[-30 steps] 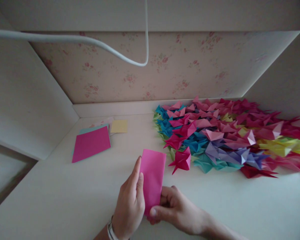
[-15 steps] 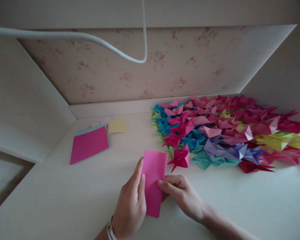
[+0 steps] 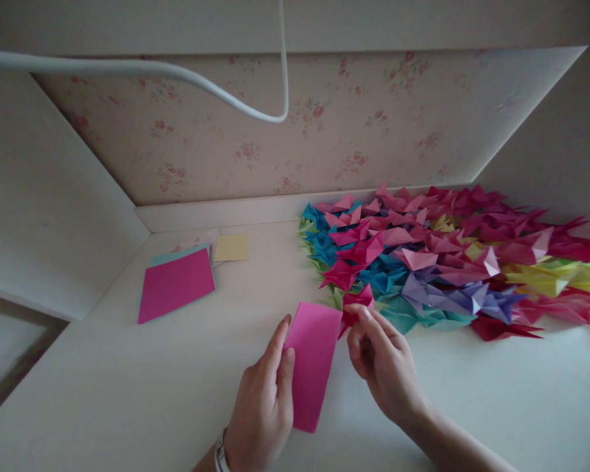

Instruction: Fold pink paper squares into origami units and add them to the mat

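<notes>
A folded pink sheet of paper (image 3: pixel 315 367), tall and narrow, is held slightly tilted above the desk. Along its left edge my left hand (image 3: pixel 265 400) grips it, thumb on the front and fingers behind. My right hand (image 3: pixel 386 364) is just off the sheet's upper right corner, fingers curled in and index fingertip close to the edge; nothing shows in it. Whether that fingertip touches the paper, I cannot tell. Behind the right fingers lies a dark pink folded paper crane (image 3: pixel 360 296), partly covered by them.
Many coloured paper cranes (image 3: pixel 437 255) cover the back right of the white desk (image 3: pixel 177 387). At the back left lie a stack of sheets topped by a magenta sheet (image 3: pixel 177 286) and a small yellow paper square (image 3: pixel 231 248). A white cable (image 3: pixel 216 95) hangs in front of the flowered wall.
My right hand has left the sheet's right edge and moved up and right to its upper corner. The pink sheet has shifted slightly right and tilts more, with my left hand still on it.
</notes>
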{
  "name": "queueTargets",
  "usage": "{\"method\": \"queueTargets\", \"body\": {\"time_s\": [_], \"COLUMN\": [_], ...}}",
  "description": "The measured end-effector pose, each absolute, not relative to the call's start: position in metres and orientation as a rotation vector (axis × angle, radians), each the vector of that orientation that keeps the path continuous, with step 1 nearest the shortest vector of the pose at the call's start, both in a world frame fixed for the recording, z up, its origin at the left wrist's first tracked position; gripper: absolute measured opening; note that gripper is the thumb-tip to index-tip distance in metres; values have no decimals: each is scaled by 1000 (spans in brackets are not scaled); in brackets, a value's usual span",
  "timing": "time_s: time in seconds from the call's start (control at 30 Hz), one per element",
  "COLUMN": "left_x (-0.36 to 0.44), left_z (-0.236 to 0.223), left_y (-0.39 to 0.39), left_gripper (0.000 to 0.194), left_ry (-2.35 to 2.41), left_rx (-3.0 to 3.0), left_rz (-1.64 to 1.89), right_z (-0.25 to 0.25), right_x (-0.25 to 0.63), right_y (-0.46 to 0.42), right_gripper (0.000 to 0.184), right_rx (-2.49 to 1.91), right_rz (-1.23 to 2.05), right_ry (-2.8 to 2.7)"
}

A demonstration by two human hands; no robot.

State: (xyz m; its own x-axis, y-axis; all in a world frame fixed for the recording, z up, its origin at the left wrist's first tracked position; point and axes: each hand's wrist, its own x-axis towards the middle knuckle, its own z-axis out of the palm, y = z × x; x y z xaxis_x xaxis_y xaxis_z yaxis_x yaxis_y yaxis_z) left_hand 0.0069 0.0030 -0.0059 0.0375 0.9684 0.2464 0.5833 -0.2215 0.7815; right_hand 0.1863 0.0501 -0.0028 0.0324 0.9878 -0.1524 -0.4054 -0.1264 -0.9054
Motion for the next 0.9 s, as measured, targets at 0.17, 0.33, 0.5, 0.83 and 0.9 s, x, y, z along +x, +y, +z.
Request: {"method": "queueTargets", "body": {"time_s": [0.17,0.33,0.5,0.83,0.9], "left_x": [4,-1,0,1,1], "left_z": [1,3,8,14,14], "left_y": [7,11,12,8,8], "left_gripper": [18,11,16,29,28], "left_ry": [1713,1634,1448,1275,1275], "left_rx": [1693,1925,1812,1461,1379], "left_rz": [1143,1307,1111,1074,1087], "right_z": [2,1,-4,-7,-7], "right_x": [177,180,187,187,188], "right_y": [38,38,39,37,37], "right_gripper": [45,45,39,30,27], "right_rx": [-1001,-1100,-1049,-1004,-963], "right_rz": [1890,1686,1435,1288,1317], "right_ry": [-1071,-1155,-1381,-1432,-1473]}}
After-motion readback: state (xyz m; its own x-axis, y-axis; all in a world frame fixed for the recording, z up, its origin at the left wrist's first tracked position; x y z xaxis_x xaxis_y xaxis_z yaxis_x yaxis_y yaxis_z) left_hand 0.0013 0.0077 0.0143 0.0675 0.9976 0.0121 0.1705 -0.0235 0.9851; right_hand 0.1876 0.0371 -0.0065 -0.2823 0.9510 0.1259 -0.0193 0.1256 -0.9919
